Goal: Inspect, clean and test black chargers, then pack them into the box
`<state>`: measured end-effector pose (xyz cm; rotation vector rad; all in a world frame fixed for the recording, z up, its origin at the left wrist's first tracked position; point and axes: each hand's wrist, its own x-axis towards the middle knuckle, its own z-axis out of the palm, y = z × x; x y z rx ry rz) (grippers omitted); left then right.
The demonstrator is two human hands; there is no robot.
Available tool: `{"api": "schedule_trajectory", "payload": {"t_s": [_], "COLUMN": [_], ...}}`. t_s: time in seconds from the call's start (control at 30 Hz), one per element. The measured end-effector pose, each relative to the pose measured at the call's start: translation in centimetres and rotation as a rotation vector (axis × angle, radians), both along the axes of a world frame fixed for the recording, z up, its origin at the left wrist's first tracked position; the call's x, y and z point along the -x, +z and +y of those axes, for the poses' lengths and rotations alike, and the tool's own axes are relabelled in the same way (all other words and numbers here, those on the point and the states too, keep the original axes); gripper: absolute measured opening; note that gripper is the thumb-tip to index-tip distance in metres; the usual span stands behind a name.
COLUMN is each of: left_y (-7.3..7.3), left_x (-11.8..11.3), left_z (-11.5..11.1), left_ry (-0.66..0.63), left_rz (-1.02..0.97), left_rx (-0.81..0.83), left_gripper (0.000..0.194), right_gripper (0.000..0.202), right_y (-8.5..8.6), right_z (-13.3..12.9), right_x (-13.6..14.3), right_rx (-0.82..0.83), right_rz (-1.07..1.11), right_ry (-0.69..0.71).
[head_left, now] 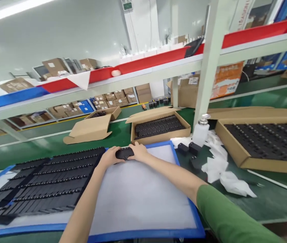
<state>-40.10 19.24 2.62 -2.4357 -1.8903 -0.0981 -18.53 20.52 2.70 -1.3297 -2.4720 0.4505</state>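
Note:
A small flat black part is held between both my hands, above the far end of a white mat with a blue border. My left hand grips its left end, fingers behind and thumb in front. At its right end, my right hand is closed on it in the same way. To the left, rows of similar black parts lie tightly packed on another blue-bordered mat. Beyond my hands, an open cardboard box holds more black parts in rows.
At right, a large cardboard box contains black parts. A white pump bottle, crumpled white tissue, small black blocks and a white rod lie near it. A shelf post rises behind the bottle.

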Motion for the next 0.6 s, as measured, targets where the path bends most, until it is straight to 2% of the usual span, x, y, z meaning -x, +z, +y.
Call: {"api": "schedule_trajectory", "payload": {"t_s": [0.07, 0.13, 0.2, 0.27, 0.4, 0.47, 0.53, 0.6], "left_y": [1.3, 2.7, 3.8, 4.0, 2.3, 1.1, 0.0, -1.1], "left_x": [-1.7, -4.3, -8.1, -13.1, -24.8, -30.2, -34.4, -37.1], "left_z": [-1.9, -4.1, -7.1, -10.8, -18.5, -20.8, -21.3, -20.5], "left_ry": [0.022, 0.041, 0.008, -0.053, -0.143, -0.204, -0.235, -0.223], "left_rz": [-0.001, -0.015, -0.034, -0.056, -0.123, -0.167, -0.177, -0.179], "left_rx": [-0.051, -0.107, -0.138, -0.135, -0.079, -0.015, 0.076, 0.160], "left_gripper": [0.042, 0.050, 0.054, 0.052, 0.051, 0.054, 0.055, 0.055], "right_gripper": [0.043, 0.047, 0.055, 0.063, 0.061, 0.060, 0.062, 0.059], "right_y": [1.3, 2.4, 3.1, 3.3, 2.2, 1.1, -0.3, -1.8], "right_z": [-1.3, -3.3, -6.4, -10.9, -21.2, -24.6, -25.8, -25.2], "right_x": [-1.9, -5.0, -9.5, -14.9, -26.7, -31.7, -35.4, -37.7], "right_rx": [-0.022, -0.048, -0.071, -0.082, -0.042, -0.018, 0.001, 0.032], "right_rz": [0.016, 0.030, 0.039, 0.038, -0.015, -0.039, -0.089, -0.145], "right_ry": [0.019, 0.024, 0.000, -0.052, -0.182, -0.250, -0.300, -0.309]}}
